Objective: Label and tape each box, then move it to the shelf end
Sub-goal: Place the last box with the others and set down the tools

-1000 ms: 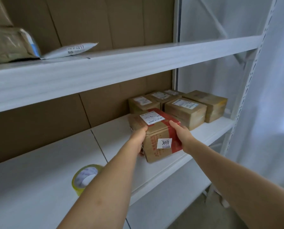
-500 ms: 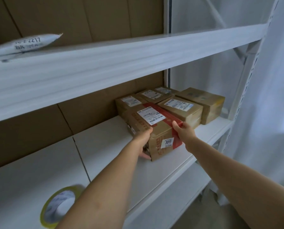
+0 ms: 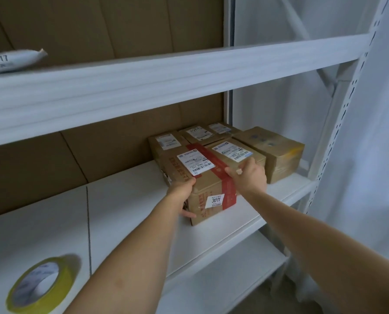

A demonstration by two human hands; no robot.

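Cardboard box (image 3: 208,177), red-taped and labelled, sits on the shelf (image 3: 125,214) against the labelled boxes (image 3: 232,143); left hand (image 3: 181,191) and right hand (image 3: 249,175) fingers curl round its near corners. Tape roll (image 3: 39,284) lies well left.

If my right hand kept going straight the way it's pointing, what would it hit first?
Probably the labelled box directly behind the red-taped box; the right hand already reaches toward it, though depth is hard to judge.
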